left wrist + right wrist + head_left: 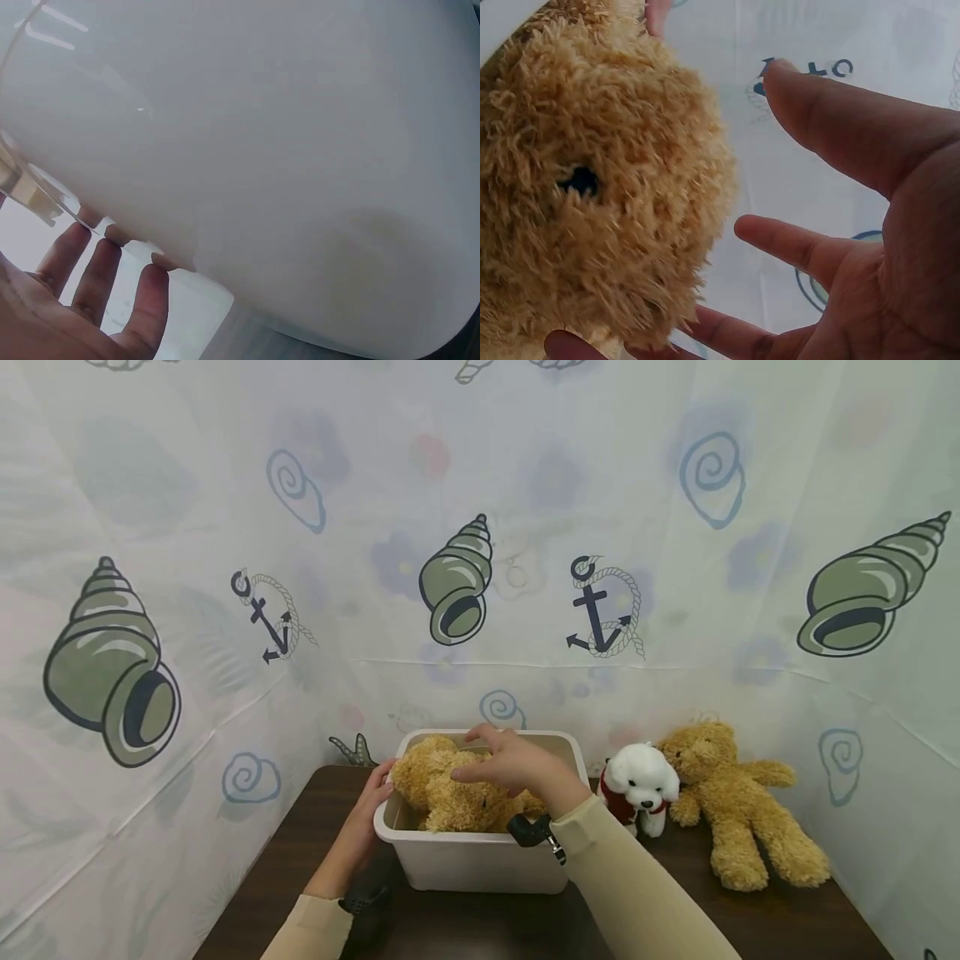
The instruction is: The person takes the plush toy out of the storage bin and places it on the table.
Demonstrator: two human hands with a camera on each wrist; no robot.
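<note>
In the head view a white plastic bin [480, 860] stands on the dark table, with golden, curly-furred plush [457, 797] heaped inside. My left hand [369, 806] rests at the bin's left rim; in the left wrist view its fingertips [154, 281] touch the outer wall, the fingers extended. Over the plush reaches my right hand [517, 764], thumb and fingers spread apart. Seen from the right wrist, a plush head [607, 180] with a dark eye lies beside the spread fingers, some fingertips reaching behind its fur. Much of the plush is hidden by the bin and the hand.
Right of the bin sits a white plush dog [643, 781] in red. Beside it a golden teddy bear [720, 806] leans against the patterned curtain [525, 693], legs out on the dark wooden table [292, 852]. Curtain also borders both sides of the table.
</note>
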